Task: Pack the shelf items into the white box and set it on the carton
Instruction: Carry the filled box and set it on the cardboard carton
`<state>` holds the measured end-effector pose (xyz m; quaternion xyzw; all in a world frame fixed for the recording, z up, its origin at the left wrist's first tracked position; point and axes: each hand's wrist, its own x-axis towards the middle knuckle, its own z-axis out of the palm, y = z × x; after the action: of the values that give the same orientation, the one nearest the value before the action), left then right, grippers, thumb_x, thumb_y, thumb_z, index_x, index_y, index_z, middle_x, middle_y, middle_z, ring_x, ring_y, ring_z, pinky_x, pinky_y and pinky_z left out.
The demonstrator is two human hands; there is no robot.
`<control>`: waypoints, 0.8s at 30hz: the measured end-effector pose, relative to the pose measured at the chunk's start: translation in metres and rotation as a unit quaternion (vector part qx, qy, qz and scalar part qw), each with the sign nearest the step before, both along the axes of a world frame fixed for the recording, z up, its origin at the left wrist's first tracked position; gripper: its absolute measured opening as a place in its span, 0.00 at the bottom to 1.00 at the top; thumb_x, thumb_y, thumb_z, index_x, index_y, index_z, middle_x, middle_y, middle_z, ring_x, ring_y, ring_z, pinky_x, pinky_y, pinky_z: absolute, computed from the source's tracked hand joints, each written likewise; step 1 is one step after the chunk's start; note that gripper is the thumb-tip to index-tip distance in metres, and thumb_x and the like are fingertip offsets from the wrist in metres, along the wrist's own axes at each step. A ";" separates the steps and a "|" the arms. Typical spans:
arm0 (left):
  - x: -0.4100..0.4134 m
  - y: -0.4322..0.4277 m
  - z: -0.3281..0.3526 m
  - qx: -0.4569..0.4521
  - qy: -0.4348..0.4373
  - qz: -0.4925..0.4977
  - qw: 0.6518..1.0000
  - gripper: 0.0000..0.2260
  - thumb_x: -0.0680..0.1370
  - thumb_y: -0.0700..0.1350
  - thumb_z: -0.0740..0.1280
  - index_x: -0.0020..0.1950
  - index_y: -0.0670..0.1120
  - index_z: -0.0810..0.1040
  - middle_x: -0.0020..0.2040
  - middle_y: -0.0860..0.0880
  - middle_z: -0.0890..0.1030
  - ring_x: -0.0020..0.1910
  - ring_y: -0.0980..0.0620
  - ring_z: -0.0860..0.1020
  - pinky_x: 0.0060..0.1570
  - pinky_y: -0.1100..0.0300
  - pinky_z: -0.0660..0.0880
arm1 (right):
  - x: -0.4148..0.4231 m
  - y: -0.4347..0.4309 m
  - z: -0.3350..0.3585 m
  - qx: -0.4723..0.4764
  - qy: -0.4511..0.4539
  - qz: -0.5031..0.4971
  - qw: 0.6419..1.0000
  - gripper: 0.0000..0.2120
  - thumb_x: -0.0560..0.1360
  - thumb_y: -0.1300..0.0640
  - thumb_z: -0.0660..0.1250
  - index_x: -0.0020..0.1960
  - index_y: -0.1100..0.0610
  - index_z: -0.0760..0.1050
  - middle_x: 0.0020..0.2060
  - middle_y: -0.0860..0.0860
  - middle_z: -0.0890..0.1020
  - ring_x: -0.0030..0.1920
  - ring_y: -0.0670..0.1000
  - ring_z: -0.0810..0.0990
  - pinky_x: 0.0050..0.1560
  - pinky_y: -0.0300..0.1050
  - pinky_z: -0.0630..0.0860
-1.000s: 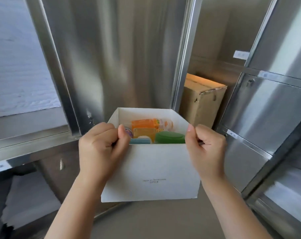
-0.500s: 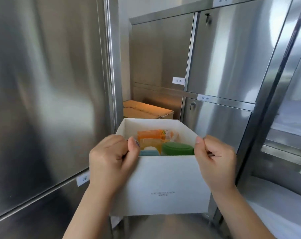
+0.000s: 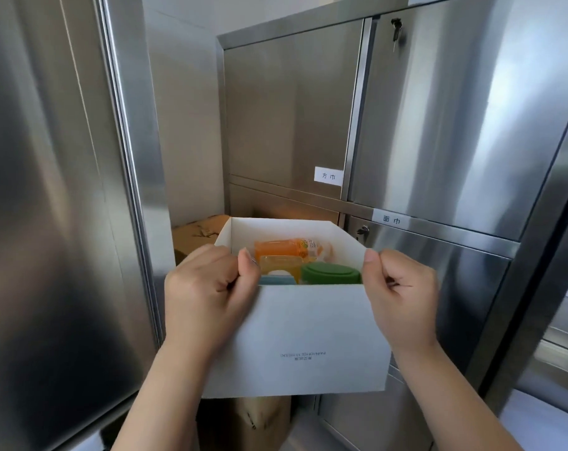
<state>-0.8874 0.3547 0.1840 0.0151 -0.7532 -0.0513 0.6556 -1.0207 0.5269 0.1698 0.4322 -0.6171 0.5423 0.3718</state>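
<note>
I carry the open white box (image 3: 305,336) in the air in front of me. My left hand (image 3: 208,294) grips its near left top corner, thumb inside the rim. My right hand (image 3: 403,291) pinches the near right top corner the same way. Inside lie an orange bottle (image 3: 286,247), a yellow bottle (image 3: 281,263), a green round lid (image 3: 330,275) and a pale blue item (image 3: 277,280). The brown carton (image 3: 195,237) stands on the floor just behind the box, mostly hidden; its lower part shows under the box.
Tall stainless steel cabinet (image 3: 48,206) fills the left side. Steel locker doors (image 3: 439,125) with white labels and key locks stand behind and to the right. The carton sits in the narrow gap between them, against a pale wall (image 3: 185,109).
The view swung right and closer to the lockers. The box, still held by both hands, now covers most of the carton, which earlier showed to the right and behind.
</note>
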 end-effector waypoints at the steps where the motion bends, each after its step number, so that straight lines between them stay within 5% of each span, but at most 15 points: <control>1: -0.009 -0.004 -0.002 0.006 -0.004 0.006 1.000 0.22 0.79 0.43 0.57 0.24 0.43 0.65 0.26 0.53 0.61 0.28 0.56 0.57 0.30 0.69 0.54 | -0.011 -0.006 0.000 0.003 0.000 0.009 1.000 0.22 0.76 0.58 0.59 0.25 0.61 0.58 0.24 0.45 0.58 0.26 0.44 0.58 0.29 0.33 0.54; 15: -0.126 -0.031 -0.028 0.032 -0.021 0.128 0.991 0.26 0.82 0.48 0.53 0.25 0.44 0.69 0.31 0.59 0.61 0.33 0.61 0.60 0.35 0.81 0.61 | -0.167 -0.076 -0.018 0.032 0.016 0.140 0.989 0.20 0.77 0.59 0.60 0.29 0.53 0.55 0.26 0.40 0.57 0.27 0.41 0.57 0.30 0.30 0.53; 19: -0.146 -0.034 -0.022 0.047 -0.005 0.182 0.982 0.25 0.81 0.48 0.54 0.23 0.45 0.63 0.31 0.64 0.56 0.31 0.58 0.58 0.31 0.77 0.59 | -0.193 -0.086 -0.014 0.041 0.015 0.176 0.984 0.23 0.78 0.56 0.59 0.27 0.58 0.56 0.26 0.41 0.57 0.27 0.42 0.57 0.30 0.30 0.54; 24: -0.149 -0.022 -0.019 0.057 -0.014 0.243 0.968 0.24 0.79 0.43 0.55 0.22 0.41 0.61 0.28 0.56 0.55 0.29 0.53 0.57 0.28 0.68 0.58 | -0.205 -0.087 -0.005 0.027 0.020 0.230 0.973 0.19 0.78 0.56 0.60 0.33 0.49 0.53 0.28 0.42 0.55 0.28 0.42 0.57 0.32 0.30 0.54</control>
<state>-1.0360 0.3330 0.1648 0.2356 -0.7321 0.0664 0.6356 -1.2254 0.4403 0.1650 0.5830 -0.5079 0.5878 0.2381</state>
